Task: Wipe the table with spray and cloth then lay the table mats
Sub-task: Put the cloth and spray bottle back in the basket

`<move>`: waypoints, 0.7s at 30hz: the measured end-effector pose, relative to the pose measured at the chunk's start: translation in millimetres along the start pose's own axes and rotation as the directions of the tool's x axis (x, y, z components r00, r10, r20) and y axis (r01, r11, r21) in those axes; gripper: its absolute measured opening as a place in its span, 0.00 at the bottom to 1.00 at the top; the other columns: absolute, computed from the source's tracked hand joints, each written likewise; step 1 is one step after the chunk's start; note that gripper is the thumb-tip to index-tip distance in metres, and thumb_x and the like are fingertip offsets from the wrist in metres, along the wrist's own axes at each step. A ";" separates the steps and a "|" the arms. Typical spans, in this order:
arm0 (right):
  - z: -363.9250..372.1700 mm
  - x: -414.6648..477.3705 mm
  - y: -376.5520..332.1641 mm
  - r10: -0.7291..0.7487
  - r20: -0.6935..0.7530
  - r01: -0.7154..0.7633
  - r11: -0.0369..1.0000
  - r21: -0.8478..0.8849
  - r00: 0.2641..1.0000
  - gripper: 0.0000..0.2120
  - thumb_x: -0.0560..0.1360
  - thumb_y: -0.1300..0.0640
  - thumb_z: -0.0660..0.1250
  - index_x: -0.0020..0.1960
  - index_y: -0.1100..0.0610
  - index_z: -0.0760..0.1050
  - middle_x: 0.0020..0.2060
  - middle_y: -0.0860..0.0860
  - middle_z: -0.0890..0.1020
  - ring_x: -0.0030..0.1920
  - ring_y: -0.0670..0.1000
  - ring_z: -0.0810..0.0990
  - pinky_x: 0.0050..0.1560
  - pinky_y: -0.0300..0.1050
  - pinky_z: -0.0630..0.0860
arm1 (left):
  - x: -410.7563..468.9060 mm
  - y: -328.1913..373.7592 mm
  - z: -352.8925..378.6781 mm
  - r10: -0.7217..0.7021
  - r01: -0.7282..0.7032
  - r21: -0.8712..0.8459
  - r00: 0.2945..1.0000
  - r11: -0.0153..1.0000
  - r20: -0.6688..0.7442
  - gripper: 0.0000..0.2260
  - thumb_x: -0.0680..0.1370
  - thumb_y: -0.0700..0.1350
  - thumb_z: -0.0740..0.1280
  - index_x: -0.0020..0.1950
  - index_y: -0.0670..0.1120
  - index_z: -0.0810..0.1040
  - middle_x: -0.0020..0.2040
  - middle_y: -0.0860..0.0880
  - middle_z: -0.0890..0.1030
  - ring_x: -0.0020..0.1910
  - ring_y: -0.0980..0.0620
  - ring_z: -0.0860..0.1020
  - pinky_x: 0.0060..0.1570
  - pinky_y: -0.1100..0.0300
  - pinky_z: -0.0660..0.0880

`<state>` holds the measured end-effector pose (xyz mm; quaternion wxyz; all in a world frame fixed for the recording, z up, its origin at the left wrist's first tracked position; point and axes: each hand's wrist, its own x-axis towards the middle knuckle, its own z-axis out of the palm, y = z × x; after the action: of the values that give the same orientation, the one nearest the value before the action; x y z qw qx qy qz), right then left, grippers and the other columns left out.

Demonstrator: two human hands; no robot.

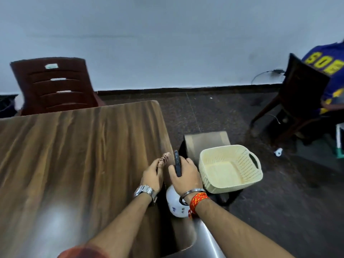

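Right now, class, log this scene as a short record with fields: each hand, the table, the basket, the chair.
right hand: gripping the black trigger head of a white spray bottle
left hand: holds something small and patterned, unclear what
table: brown wood grain, no mats laid
basket: cream, empty, right of the table
chair: dark red, at the far side

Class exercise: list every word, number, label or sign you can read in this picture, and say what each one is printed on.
"SOE": large yellow letters on the blue shirt of the person seated at the right edge; the word is cut off by the frame.
Yellow print lower on the same shirt: too blurred to read.
Small blue marks on the white bottle under the right hand: too small to read.
Nothing else carries text.
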<state>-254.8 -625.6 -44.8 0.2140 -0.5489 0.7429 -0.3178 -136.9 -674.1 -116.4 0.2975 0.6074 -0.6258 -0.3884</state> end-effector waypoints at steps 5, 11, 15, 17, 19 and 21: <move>-72.8 28.7 69.0 0.044 -0.046 -0.044 0.999 0.013 0.998 0.10 0.73 0.43 0.65 0.42 0.49 0.73 0.35 0.49 0.79 0.40 0.56 0.79 0.37 0.48 0.73 | 4.3 67.1 76.3 0.107 -0.111 0.047 0.991 0.993 0.075 0.10 0.82 0.56 0.57 0.56 0.58 0.77 0.44 0.54 0.84 0.45 0.51 0.81 0.44 0.56 0.76; -150.0 67.8 145.3 0.102 -0.108 -0.101 0.995 0.018 0.989 0.16 0.74 0.41 0.67 0.37 0.52 0.73 0.30 0.48 0.78 0.34 0.54 0.79 0.35 0.47 0.74 | 3.8 128.3 159.8 0.047 -0.068 0.206 0.993 0.976 0.105 0.15 0.81 0.57 0.57 0.65 0.59 0.74 0.54 0.48 0.83 0.52 0.44 0.80 0.47 0.55 0.77; -168.4 83.6 182.2 0.175 -0.105 -0.175 0.985 0.009 0.979 0.14 0.75 0.44 0.67 0.38 0.52 0.71 0.31 0.48 0.76 0.39 0.58 0.80 0.36 0.46 0.70 | 6.8 145.3 188.2 0.007 -0.050 0.343 0.992 0.938 0.124 0.16 0.81 0.57 0.56 0.65 0.54 0.74 0.55 0.44 0.82 0.53 0.40 0.79 0.50 0.51 0.77; -171.4 92.4 196.7 0.209 -0.095 -0.209 0.978 0.005 0.973 0.14 0.76 0.45 0.66 0.39 0.54 0.71 0.34 0.51 0.77 0.40 0.60 0.80 0.37 0.46 0.70 | 15.3 150.0 196.9 -0.008 -0.037 0.389 0.993 0.921 0.114 0.16 0.81 0.56 0.57 0.64 0.53 0.75 0.54 0.43 0.82 0.52 0.39 0.79 0.49 0.52 0.77; -170.7 103.1 211.9 0.225 -0.083 -0.226 0.974 -0.003 0.971 0.14 0.76 0.47 0.67 0.40 0.55 0.70 0.36 0.53 0.79 0.41 0.60 0.80 0.37 0.46 0.69 | 27.3 151.6 208.0 -0.022 -0.020 0.397 0.995 0.918 0.101 0.14 0.81 0.55 0.58 0.60 0.51 0.77 0.51 0.43 0.83 0.51 0.39 0.79 0.47 0.53 0.75; -167.6 115.0 227.4 0.236 -0.062 -0.238 0.971 -0.020 0.970 0.13 0.76 0.48 0.67 0.41 0.56 0.69 0.39 0.56 0.81 0.42 0.61 0.80 0.38 0.46 0.69 | 41.0 151.6 220.5 -0.037 -0.008 0.402 0.994 0.916 0.103 0.12 0.81 0.53 0.59 0.53 0.49 0.78 0.48 0.43 0.82 0.49 0.39 0.79 0.44 0.54 0.74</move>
<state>-556.2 -651.0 -83.6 0.2208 -0.4495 0.8133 -0.2961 -406.8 -693.2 -106.9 0.1292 0.6382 -0.7028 -0.2866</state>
